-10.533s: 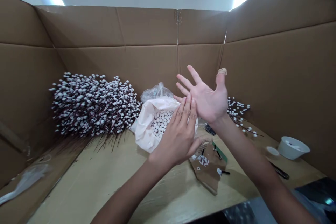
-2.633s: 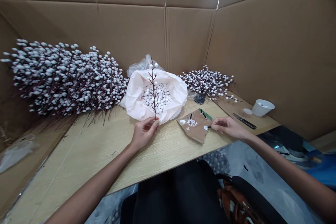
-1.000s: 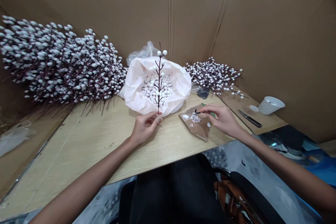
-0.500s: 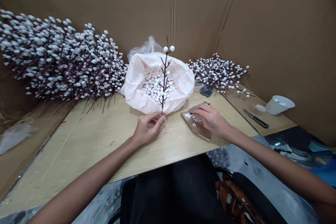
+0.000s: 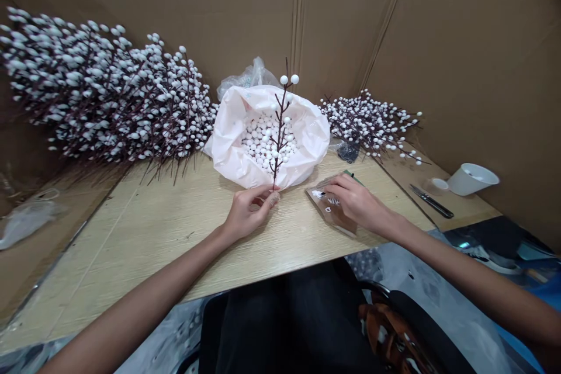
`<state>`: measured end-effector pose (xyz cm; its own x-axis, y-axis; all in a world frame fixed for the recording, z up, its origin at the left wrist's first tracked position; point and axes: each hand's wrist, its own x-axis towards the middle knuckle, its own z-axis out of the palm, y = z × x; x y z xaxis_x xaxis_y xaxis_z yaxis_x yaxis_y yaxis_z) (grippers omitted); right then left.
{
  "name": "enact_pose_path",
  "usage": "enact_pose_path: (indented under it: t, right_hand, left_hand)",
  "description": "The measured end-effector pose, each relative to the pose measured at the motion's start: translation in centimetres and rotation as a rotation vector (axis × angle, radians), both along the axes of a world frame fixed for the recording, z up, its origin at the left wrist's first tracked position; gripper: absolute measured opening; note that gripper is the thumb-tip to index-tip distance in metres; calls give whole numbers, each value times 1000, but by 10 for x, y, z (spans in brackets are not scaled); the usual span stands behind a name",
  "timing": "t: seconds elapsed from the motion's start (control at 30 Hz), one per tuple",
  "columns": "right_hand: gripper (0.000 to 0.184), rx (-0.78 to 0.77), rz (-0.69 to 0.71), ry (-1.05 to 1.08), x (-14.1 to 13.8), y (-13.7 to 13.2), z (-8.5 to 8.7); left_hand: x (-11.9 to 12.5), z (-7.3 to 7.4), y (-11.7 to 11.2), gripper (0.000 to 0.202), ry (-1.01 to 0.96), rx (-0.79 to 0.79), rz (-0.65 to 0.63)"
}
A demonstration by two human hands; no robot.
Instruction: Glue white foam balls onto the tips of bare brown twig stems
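My left hand pinches the lower end of a dark brown artificial berry stem and keeps it upright. White berries sit on some of its short twigs, including a pair near the top; other twigs are bare. Behind the stem, a pale plastic bag lies open, full of loose white berries. On the right, my right hand is closed in a pinch on a thin dark-tipped stick, mostly hidden by the fingers. Its tip touches white paste on a brown cardboard piece.
A large heap of white-berried stems fills the back left, and a smaller bunch lies at the back right. A white cup and a dark-handled knife are at the right. Cardboard walls enclose the table.
The whole view has shifted slightly, so things appear a little further right. Both hands keep their grips, with the right still at the paste.
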<state>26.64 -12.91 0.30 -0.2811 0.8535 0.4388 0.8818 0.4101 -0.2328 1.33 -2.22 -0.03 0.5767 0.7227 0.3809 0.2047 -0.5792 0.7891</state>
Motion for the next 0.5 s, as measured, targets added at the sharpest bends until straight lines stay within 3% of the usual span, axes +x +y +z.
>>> enact_pose_path:
  t: [0.2, 0.37, 0.5]
  right_hand:
    - [24, -149, -48, 205, 1, -2, 30]
    - [20, -427, -150, 717, 8, 0, 63]
    - [23, -476, -132, 1086, 5, 12, 84]
  left_hand:
    - [0, 2, 0, 31, 3, 16, 4]
    - [-1, 2, 0, 31, -48, 14, -3]
    - [-2, 2, -2, 30, -74, -32, 35]
